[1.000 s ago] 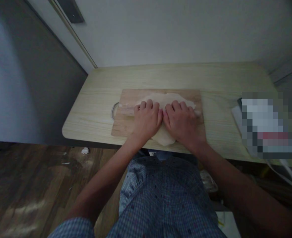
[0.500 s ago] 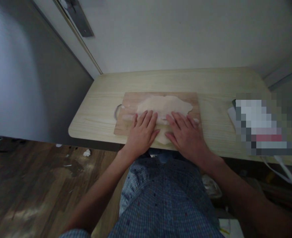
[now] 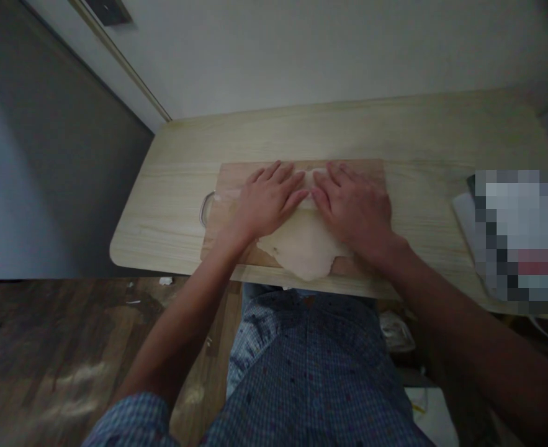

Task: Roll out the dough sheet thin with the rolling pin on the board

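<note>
A flat sheet of pale dough [image 3: 301, 245] lies on a wooden cutting board [image 3: 222, 239]. A thin pale rolling pin [image 3: 224, 194] lies across the board's far part; only its left end shows. My left hand [image 3: 267, 198] and my right hand [image 3: 355, 205] rest side by side on top of the pin. Their fingers are stretched out flat and point away from me. Both hands cover the far part of the dough. The dough's near lobe reaches the board's front edge.
The board sits on a light wooden table [image 3: 185, 180] against a white wall, with a metal loop handle [image 3: 205, 208] at its left end. A pixelated object [image 3: 520, 236] lies at the table's right. A dark wood floor lies below on the left.
Both hands have moved from the near part of the board to its far part, with the pin under them. The dough's near half now shows uncovered.
</note>
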`<state>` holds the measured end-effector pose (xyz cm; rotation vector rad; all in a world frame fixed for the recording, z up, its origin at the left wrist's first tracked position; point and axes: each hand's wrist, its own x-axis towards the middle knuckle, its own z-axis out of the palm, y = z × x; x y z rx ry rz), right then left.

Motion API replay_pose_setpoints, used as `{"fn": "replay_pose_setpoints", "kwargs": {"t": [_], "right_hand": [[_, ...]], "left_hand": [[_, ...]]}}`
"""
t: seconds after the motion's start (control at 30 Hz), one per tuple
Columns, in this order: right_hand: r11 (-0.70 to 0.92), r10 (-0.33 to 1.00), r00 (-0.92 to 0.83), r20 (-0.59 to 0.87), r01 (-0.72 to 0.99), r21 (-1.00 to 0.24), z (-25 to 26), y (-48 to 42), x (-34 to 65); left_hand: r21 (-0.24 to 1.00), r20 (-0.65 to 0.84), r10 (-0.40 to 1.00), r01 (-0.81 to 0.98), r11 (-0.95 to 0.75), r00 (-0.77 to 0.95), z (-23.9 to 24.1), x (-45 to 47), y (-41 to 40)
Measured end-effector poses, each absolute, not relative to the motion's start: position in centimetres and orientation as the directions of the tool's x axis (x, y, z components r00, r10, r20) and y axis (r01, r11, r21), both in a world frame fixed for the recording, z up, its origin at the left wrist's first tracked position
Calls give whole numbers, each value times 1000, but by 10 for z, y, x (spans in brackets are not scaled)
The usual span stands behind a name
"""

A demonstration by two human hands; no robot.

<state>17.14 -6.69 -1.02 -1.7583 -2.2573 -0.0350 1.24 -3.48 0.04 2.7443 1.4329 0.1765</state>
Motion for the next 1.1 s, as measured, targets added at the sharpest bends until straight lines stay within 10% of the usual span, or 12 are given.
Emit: {"fn": "replay_pose_setpoints", "kwargs": {"t": [0.6,1.1], "right_hand": [[203,973,-174,153,960,-195,-8,23,183],[163,961,-116,250,971,-176,-5,-16,170]], "left_hand": [[257,82,967,932,-256,242,-10,38,54],[136,213,967,975,-173,142,-7,37,16]]}}
